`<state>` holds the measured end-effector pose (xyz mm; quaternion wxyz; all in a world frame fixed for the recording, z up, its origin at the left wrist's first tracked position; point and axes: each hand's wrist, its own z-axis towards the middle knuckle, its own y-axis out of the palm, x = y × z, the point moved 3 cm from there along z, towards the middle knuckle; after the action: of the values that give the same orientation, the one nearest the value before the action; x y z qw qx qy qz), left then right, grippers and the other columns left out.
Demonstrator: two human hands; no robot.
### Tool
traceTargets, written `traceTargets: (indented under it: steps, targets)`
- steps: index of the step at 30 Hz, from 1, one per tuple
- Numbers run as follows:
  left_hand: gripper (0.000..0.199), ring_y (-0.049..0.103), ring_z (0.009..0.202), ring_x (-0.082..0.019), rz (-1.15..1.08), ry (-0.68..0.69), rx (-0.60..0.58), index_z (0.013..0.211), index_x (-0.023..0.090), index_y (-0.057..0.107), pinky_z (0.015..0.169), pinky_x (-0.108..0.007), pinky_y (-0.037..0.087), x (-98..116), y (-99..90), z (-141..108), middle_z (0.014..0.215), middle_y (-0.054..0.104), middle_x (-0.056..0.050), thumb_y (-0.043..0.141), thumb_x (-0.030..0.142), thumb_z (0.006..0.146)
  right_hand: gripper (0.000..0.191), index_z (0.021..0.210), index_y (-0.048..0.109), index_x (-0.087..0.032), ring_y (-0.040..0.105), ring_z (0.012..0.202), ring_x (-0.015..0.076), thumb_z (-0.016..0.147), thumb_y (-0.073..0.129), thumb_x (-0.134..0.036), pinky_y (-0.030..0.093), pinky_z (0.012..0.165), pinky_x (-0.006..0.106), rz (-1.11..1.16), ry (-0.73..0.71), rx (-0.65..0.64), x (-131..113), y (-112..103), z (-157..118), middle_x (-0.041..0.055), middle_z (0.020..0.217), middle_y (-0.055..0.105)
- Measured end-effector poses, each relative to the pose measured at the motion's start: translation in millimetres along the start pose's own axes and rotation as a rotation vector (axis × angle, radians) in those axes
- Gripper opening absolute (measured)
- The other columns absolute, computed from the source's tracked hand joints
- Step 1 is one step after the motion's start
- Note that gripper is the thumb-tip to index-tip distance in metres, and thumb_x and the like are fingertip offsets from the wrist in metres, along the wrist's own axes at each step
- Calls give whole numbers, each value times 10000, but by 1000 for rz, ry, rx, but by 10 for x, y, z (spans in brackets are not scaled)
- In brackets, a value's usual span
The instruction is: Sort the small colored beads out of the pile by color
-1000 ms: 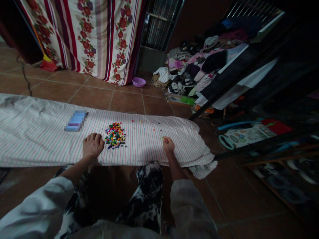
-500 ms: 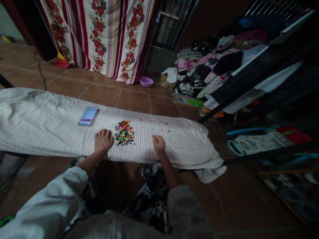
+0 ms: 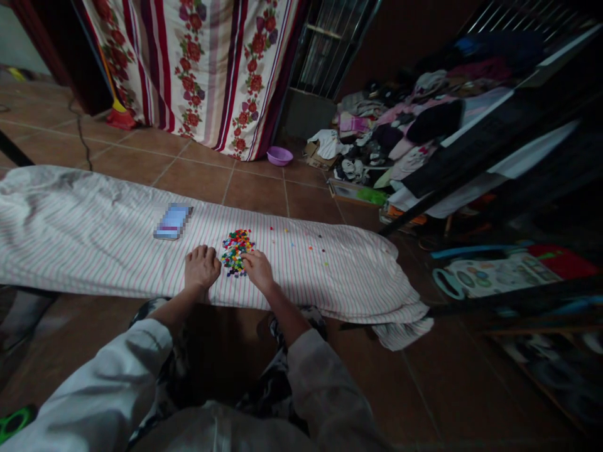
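Note:
A heap of tiny multicoloured pieces (image 3: 234,243), perhaps beads, lies on a striped cloth (image 3: 108,251). My left hand (image 3: 202,269) rests flat on the cloth just left of the heap, its fingers stretched forward. At the heap's right edge my right hand (image 3: 258,270) reaches in, thumb and fingertips pinched together among the pieces. Whatever is between those fingertips is too small to make out. Right of the heap, several single pieces (image 3: 310,248) of different colours lie spaced apart on the cloth.
A phone (image 3: 173,222) with a blurred screen lies left of the heap. Beyond the cloth-covered surface are a purple basin (image 3: 279,156), a floral curtain (image 3: 217,69) and a red broom (image 3: 121,117). Clothes (image 3: 396,125) are piled at the back right.
My right hand has moved left, from beside the scattered single pieces to the right edge of the heap. My left hand stays in place on the cloth. The view has shifted slightly.

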<state>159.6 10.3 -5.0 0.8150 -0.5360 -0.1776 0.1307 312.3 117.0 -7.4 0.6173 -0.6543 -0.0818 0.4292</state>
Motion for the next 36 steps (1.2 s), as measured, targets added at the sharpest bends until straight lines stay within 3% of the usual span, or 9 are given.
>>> traceTargets:
  steps: [10,17,29,32,36]
  targets:
    - [243,497,1043,-281,33,20,11,1012,188,580,853,-409,325,2,23,0,1068,582,-117,399,293,888,301,1101,688,-256,510,1025,202,966,424,-209,412,891,310,-184,-23,-73,-203,33,120,71,1048,611]
    - [236,503,1036,-280,40,16,13,999,184,582,848,-406,329,11,-6,2,1065,592,-113,400,288,890,193,1043,642,-226,509,1019,189,892,534,-171,400,918,307,-144,-47,-57,-167,47,156,50,1028,606]
    - [255,499,1041,-293,6,6,-2,1022,178,584,861,-424,337,19,-24,5,1077,588,-136,403,285,878,121,949,615,-197,502,990,199,885,525,-148,394,928,322,-93,-160,8,-171,111,158,51,963,609]
    - [254,500,1045,-292,6,7,-2,1025,182,582,862,-423,337,15,-26,1,1086,588,-133,402,287,879,142,996,612,-202,511,1003,188,887,527,-168,397,932,315,-45,-130,18,-170,79,158,50,1001,613]
    - [254,499,1056,-287,23,6,-18,1030,190,580,865,-415,335,12,-30,1,1098,589,-125,399,295,886,173,1028,627,-214,549,994,172,885,531,-193,419,908,293,30,18,65,-84,-8,118,38,1010,632]
